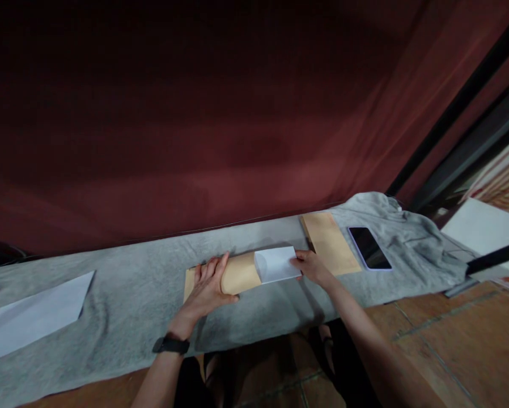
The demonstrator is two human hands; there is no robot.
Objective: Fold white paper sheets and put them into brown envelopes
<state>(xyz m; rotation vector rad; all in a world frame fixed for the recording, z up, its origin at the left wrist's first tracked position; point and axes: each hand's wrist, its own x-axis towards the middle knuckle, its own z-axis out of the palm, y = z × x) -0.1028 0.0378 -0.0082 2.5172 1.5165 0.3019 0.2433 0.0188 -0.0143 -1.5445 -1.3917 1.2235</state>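
Observation:
A tan envelope (241,272) lies lengthwise on the grey cloth, with a folded white paper (276,264) partly inside its right end. My left hand (210,286) presses on the envelope's left part, fingers spread, thumb near its lower edge. My right hand (309,265) pinches the right end of the white paper between thumb and fingers. Just beyond my right hand lies a second tan envelope or stack of envelopes (333,243).
A phone (370,248) lies right of the second tan envelope. White sheets (37,314) lie at the far left of the grey cloth (131,294). Behind rises a dark red wall or curtain (195,141). A black bar (496,256) is at the right.

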